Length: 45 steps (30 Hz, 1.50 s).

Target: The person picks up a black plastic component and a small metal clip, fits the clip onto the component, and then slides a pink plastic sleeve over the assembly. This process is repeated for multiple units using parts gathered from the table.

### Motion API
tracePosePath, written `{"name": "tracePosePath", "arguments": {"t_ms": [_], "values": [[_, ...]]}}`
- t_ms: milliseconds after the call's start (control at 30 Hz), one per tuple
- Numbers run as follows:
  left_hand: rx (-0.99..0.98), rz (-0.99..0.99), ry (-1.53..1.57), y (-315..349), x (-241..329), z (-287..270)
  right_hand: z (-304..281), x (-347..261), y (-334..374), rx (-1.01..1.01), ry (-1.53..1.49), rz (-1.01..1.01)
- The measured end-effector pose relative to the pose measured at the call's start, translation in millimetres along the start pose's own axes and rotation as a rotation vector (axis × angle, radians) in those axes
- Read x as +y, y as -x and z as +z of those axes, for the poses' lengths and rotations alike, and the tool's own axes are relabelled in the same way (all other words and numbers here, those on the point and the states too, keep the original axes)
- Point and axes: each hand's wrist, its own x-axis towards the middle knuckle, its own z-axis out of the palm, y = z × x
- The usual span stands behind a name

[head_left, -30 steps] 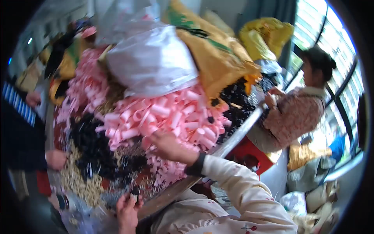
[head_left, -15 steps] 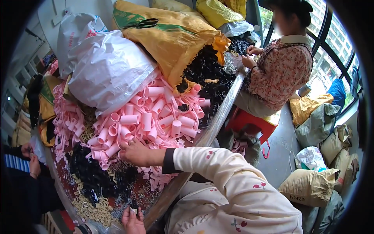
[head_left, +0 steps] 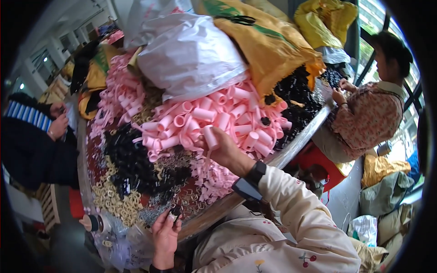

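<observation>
My right hand (head_left: 224, 149) reaches into the heap of pink plastic pieces (head_left: 236, 113). Its fingers are closed on a pink plastic tube (head_left: 210, 138) at the heap's near side. Close to the table's front edge, my left hand (head_left: 165, 234) pinches a small black part (head_left: 175, 211) between thumb and fingers. What exactly this part is cannot be made out. Between my hands lie flat pink scraps (head_left: 213, 179) and small wire-like metal pieces (head_left: 190, 191).
Black parts (head_left: 129, 164) and beige rings (head_left: 116, 193) lie on the table to the left. A white sack (head_left: 189, 54) and a yellow sack (head_left: 268, 45) rest behind the pink heap. One person (head_left: 371, 113) sits at right; another (head_left: 38, 141) works at left.
My view has swung left, so everything sits further right in it. My right hand has lifted slightly and taken hold of a pink tube. My left hand still pinches the black part.
</observation>
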Motion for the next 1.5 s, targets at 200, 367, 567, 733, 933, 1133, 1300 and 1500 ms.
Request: {"name": "tracePosePath", "arguments": {"t_ms": [200, 367, 567, 733, 933, 1133, 1300, 1500], "values": [[0.022, -0.013, 0.062, -3, 3, -5, -15, 6, 3, -0.18, 1.077, 0.006], [-0.045, -0.009, 0.083, -11, 9, -5, 6, 4, 23, -0.361, 2.142, -0.462], [-0.049, -0.047, 0.075, -19, 7, 1, 26, 21, 47, -0.655, 1.807, -0.283], [-0.162, -0.012, -0.1, -18, 11, 12, 39, 30, 76, -0.75, 1.604, -0.105], [-0.187, 0.013, -0.384, -12, 8, 17, 20, 45, 95, -0.844, 1.61, -0.277], [-0.225, 0.013, -0.49, 2, 8, 19, 17, 43, 105, -0.839, 1.567, -0.281], [-0.275, -0.032, -0.506, -9, 10, 32, 14, 23, 112, -0.851, 1.509, -0.296], [-0.355, -0.147, -0.455, -20, -2, 30, -1, 25, 106, -0.843, 1.507, -0.333]]}}
